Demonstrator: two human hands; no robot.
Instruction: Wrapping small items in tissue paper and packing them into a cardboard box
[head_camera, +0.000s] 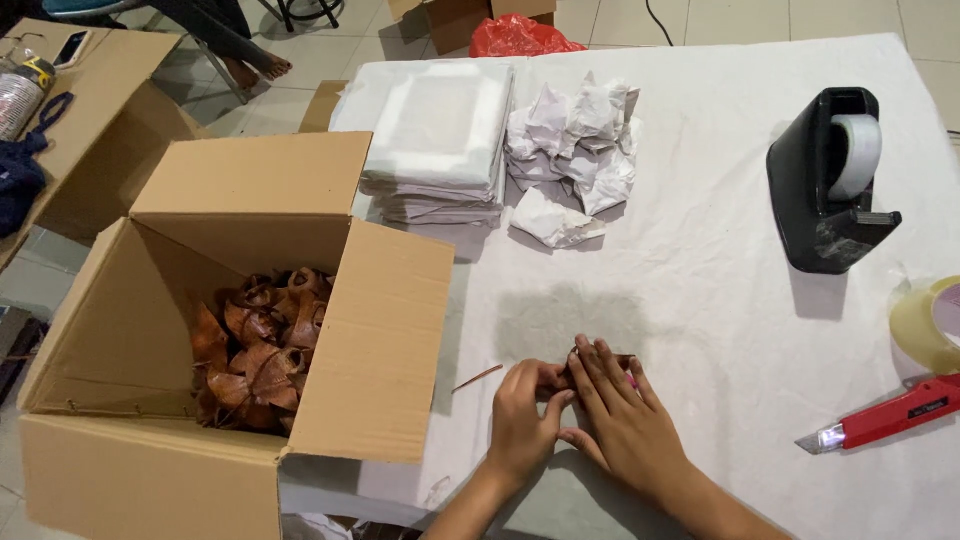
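Both my hands rest on the white table cover (720, 300) near its front edge. My left hand (525, 415) and my right hand (620, 415) press together on a small brown item (600, 360), mostly hidden under the fingers; only its brown edge shows. A thin brown sliver (478, 379) lies just left of my left hand. An open cardboard box (385, 340) stands at the left, holding several brown leather-like pieces (258, 345).
A stack of white sheets (440, 140) and a heap of crumpled white paper (575, 150) lie at the back. A black tape dispenser (825, 180), a clear tape roll (930, 320) and a red utility knife (885, 413) sit at the right. Another person's feet (262, 68) show far left.
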